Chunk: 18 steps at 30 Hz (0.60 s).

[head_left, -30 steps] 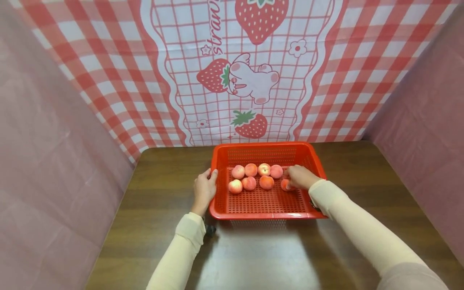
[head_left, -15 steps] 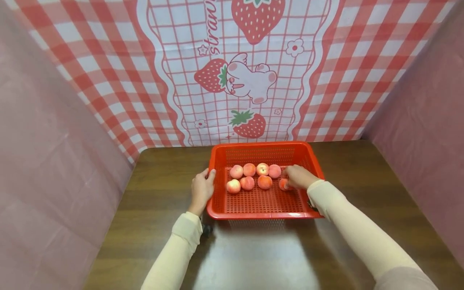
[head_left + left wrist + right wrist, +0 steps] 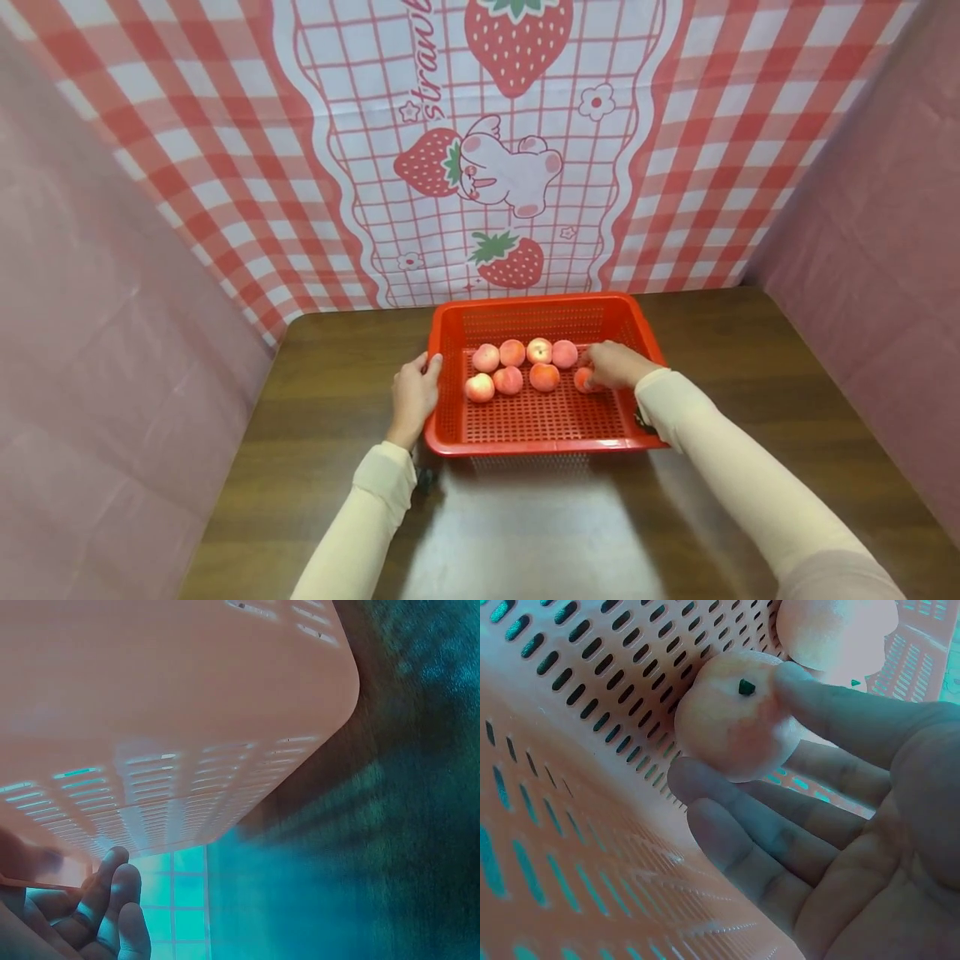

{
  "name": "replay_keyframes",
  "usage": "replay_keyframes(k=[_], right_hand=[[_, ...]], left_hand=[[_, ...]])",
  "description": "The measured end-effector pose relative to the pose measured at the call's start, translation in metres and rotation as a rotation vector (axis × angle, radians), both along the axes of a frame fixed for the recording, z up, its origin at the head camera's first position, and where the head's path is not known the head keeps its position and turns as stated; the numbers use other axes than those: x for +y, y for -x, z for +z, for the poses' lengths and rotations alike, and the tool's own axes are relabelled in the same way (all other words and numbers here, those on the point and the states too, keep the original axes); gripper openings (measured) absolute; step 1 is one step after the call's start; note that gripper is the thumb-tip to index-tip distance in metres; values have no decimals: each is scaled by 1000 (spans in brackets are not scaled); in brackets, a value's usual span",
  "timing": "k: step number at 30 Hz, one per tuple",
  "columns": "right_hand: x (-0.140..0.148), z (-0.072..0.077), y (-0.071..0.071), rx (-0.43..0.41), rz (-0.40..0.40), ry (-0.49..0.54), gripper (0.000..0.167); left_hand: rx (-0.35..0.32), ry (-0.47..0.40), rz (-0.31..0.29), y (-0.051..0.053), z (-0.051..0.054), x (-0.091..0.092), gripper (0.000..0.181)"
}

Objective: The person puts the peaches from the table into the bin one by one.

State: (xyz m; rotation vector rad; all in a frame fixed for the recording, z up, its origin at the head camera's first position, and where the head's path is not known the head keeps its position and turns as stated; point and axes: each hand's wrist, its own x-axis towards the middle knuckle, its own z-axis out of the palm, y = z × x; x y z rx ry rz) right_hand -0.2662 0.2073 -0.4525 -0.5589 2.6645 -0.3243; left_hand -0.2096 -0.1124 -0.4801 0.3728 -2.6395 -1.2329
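Note:
A red perforated plastic basket (image 3: 525, 425) stands on the table, with several peaches (image 3: 508, 381) in two rough rows on its floor. My left hand (image 3: 414, 396) grips the basket's left rim, thumb on top and fingers on the outer side. In the left wrist view, those curled fingers (image 3: 112, 900) show under the rim beside the slotted wall. Inside the basket at the right, my right hand (image 3: 618, 367) holds the rightmost peach (image 3: 735, 727). Its thumb presses the fruit's side and the other fingers lie around and below it. The head view shows this peach partly covered by the hand.
The wooden table (image 3: 330, 367) extends on both sides of the basket and in front of it. Behind stands a red-and-white checked strawberry cloth (image 3: 300, 183). Pink cloth walls (image 3: 82, 333) close off both sides.
The head view has drifted slightly, so everything appears a little further left. Both hands keep their places on the basket rim and the peach.

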Motion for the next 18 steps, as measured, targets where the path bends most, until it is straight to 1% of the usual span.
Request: replay_keyframes(k=[3, 5, 10, 12, 15, 18], right_hand=[[2, 0, -1, 15, 17, -8, 33], [4, 3, -1, 10, 8, -1, 38], [5, 15, -1, 1, -33, 11, 45], [4, 20, -2, 20, -23, 2, 45], [3, 24, -2, 47, -6, -6, 49], [3, 26, -3, 65, -4, 15, 49]], left_hand=[[-8, 1, -2, 0, -1, 1, 42], [-2, 11, -4, 1, -1, 2, 41], [21, 47, -27, 9, 3, 4, 38], [24, 50, -31, 12, 5, 4, 38], [17, 52, -26, 12, 5, 4, 38], [12, 64, -24, 11, 3, 3, 39]])
